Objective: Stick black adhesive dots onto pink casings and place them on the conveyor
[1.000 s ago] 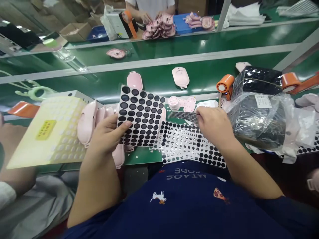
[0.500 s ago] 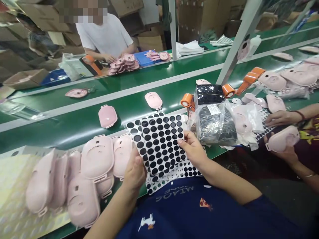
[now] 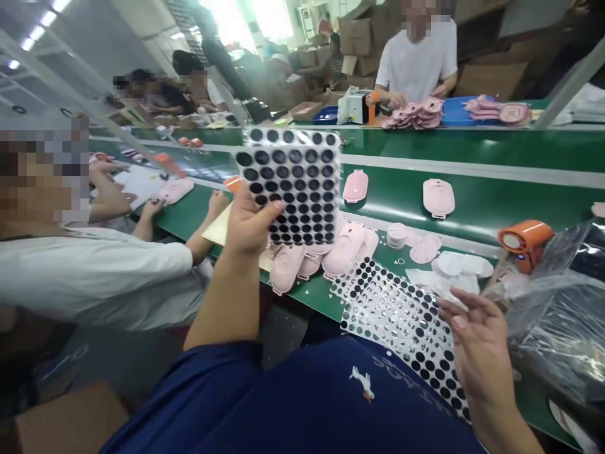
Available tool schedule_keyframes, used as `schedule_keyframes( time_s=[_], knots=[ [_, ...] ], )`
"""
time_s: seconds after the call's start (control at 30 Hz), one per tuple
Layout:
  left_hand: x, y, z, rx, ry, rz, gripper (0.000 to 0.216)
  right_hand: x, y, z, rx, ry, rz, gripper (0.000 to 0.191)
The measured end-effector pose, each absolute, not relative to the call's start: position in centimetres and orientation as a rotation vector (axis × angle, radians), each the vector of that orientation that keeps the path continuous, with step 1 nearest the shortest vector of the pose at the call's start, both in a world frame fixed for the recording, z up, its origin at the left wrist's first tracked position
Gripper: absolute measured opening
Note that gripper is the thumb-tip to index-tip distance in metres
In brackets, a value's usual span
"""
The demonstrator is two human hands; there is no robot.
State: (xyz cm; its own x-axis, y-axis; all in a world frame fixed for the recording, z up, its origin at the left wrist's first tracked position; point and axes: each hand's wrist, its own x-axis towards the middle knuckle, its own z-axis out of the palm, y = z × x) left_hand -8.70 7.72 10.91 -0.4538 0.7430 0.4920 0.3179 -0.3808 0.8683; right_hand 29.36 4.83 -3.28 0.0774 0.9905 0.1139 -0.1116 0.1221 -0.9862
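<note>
Dot sheet (image 3: 293, 183) held upright, left hand (image 3: 248, 224) pinching its lower-left edge

Dot sheet (image 3: 293, 183) above cases (image 3: 341, 251), L; 2nd sheet (image 3: 392, 309) beside, R.

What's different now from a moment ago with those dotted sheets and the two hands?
The left hand has lifted the full sheet of black dots higher. The right hand, which gripped its edge half a second ago, has let go and hangs open over the partly emptied sheet. That sheet and the pink shells stayed on the bench.
</note>
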Motion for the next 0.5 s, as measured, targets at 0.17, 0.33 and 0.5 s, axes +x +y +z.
schedule_keyframes(
  time_s=[0.17, 0.33, 0.5],
  knots=[
    [-13.7, 8.0, 11.6, 1.166, 1.521, 1.984, 0.062, 28.9, 4.5, -3.3, -1.068, -1.121, 1.201, 0.032],
    [-18.4, 8.0, 12.9, 1.113, 1.550, 2.279, 0.072, 29.4, 4.9, -4.4, -1.093, -1.109, 1.240, 0.037],
    [-23.9, 7.1, 14.3, 1.019, 1.625, 2.226, 0.078, 29.4, 4.4, -4.7, -1.177, -1.072, 1.240, 0.036]
  ],
)
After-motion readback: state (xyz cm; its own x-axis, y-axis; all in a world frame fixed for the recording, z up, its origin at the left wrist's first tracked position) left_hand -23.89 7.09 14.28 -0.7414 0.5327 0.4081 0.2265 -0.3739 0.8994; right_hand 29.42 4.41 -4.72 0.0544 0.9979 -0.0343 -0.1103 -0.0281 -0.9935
